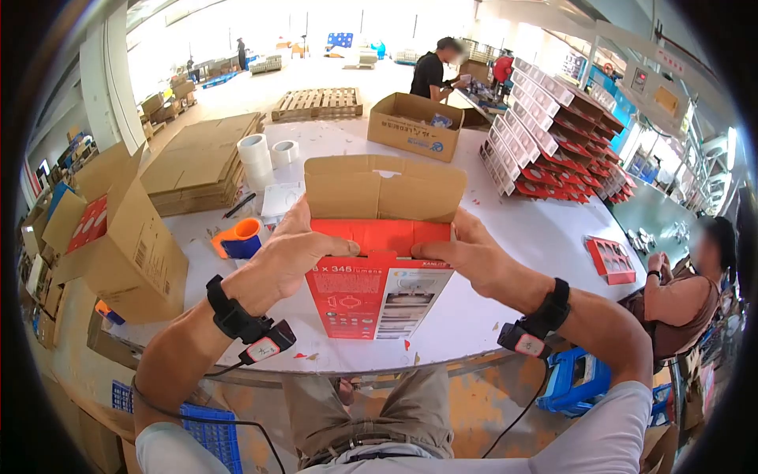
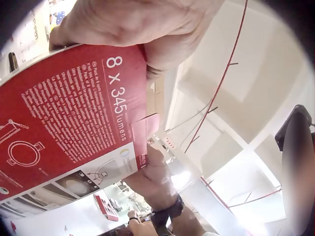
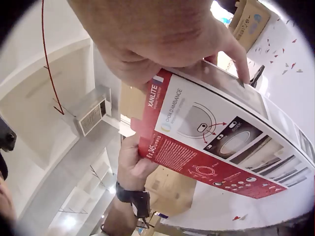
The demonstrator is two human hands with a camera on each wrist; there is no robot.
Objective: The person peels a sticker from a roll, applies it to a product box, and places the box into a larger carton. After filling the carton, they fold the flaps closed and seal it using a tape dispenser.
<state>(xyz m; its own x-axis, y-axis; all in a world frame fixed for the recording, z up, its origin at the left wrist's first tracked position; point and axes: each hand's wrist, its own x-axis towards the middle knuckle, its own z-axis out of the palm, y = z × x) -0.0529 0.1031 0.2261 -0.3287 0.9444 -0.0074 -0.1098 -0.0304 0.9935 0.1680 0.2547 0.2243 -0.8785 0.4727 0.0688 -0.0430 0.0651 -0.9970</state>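
Observation:
A red and white printed light carton (image 1: 344, 308) stands upright at the table's near edge. Its top flap (image 1: 383, 193), plain brown inside, is raised at the back. On the carton's left side my left hand (image 1: 286, 251) grips the upper edge, thumb laid over the front top rim. My right hand (image 1: 478, 257) holds the opposite side the same way, its thumb near the rim's tab. In the right wrist view, fingers of the right hand (image 3: 167, 42) reach along the carton's side panel. The left wrist view has the left hand (image 2: 133, 24) on the carton's top corner.
Left on the white table (image 1: 505, 316) are an open brown carton (image 1: 146, 253), flat cardboard (image 1: 193, 162), tape rolls (image 1: 254, 162) and an orange tape dispenser (image 1: 238, 238). Behind stands a brown box (image 1: 414, 130). Stacked trays (image 1: 537, 130) rise at right; a person sits beyond.

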